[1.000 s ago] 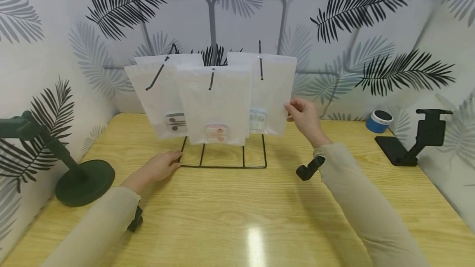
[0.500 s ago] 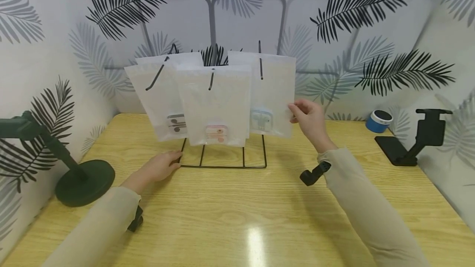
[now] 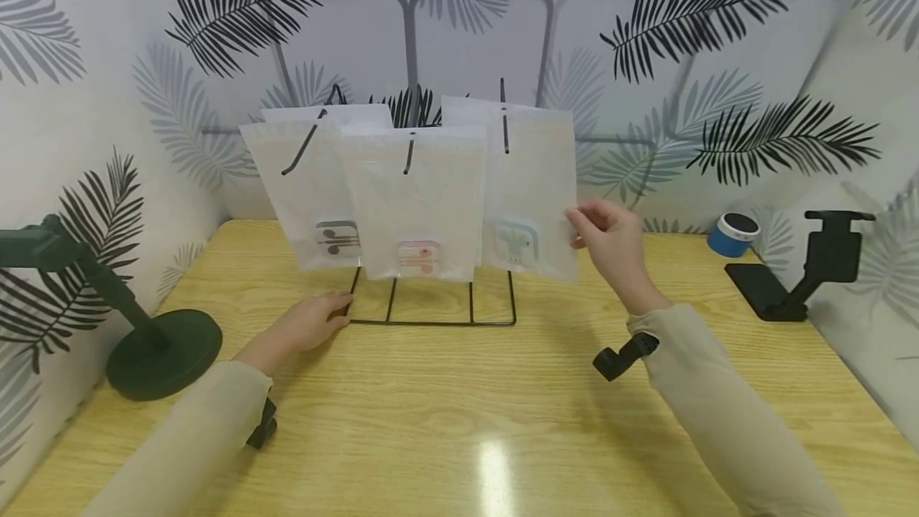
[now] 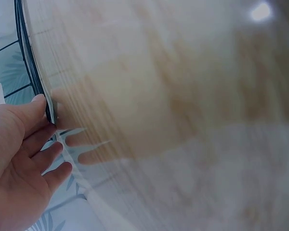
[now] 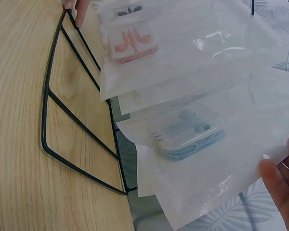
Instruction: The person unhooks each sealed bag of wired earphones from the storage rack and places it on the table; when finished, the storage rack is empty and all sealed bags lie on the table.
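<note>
A black wire display rack (image 3: 431, 324) stands on the table, with translucent plastic bags hanging from its hooks. My right hand (image 3: 613, 242) pinches the right edge of the right bag (image 3: 538, 174) between thumb and fingers. Inside that bag is a clear case of light blue earphones (image 5: 190, 137). The middle bag (image 3: 416, 190) has pink earphones (image 5: 133, 44) in it, and the left bag (image 3: 301, 182) has black earphones (image 3: 337, 239). At the front left corner of the rack's base, my left hand (image 3: 309, 321) grips the wire between thumb and forefinger, its other fingers loose in the left wrist view.
On the left side of the table stands a dark green lamp (image 3: 165, 349). A blue speaker (image 3: 734, 234) and a black phone stand (image 3: 797, 278) are at the back right. Behind the rack is a leaf-patterned wall (image 3: 481, 14).
My right hand has moved right and slightly down, drawing the right bag's edge outward, so the blue earphones show more. The left hand has stayed on the rack.
</note>
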`<state>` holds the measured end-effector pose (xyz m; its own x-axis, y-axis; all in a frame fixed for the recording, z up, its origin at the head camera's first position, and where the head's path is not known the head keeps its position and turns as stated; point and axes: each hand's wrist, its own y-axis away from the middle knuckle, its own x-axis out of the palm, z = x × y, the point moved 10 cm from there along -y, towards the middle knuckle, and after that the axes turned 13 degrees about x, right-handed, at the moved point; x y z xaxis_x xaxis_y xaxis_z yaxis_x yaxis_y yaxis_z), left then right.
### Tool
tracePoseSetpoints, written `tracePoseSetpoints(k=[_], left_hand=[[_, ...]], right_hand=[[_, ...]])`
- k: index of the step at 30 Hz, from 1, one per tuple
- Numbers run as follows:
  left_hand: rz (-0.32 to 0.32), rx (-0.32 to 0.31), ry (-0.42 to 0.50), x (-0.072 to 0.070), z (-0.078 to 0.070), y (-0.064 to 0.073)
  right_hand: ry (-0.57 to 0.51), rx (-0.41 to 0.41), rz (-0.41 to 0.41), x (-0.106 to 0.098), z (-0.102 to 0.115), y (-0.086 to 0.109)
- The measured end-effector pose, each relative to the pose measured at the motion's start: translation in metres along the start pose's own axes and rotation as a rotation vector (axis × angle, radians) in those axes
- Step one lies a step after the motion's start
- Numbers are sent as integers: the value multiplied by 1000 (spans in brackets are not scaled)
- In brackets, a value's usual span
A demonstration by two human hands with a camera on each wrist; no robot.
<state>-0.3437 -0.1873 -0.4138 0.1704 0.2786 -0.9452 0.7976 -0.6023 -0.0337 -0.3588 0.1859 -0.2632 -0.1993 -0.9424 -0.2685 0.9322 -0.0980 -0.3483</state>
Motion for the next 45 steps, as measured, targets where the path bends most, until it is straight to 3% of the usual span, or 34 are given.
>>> tracePoseSetpoints(k=[5, 12, 17, 32, 45], left_hand=[[-5, 5, 0, 0, -1, 0], [-1, 0, 7, -1, 0, 0], [-1, 5, 7, -1, -1, 0], [-23, 28, -7, -2, -2, 0], [-15, 13, 3, -2, -4, 0]], right_hand=[[-2, 9, 8, -3, 2, 8], [2, 3, 30, -4, 33, 29], [22, 6, 28, -6, 42, 40], [63, -32, 33, -14, 51, 65], [108, -87, -3, -27, 33, 71]])
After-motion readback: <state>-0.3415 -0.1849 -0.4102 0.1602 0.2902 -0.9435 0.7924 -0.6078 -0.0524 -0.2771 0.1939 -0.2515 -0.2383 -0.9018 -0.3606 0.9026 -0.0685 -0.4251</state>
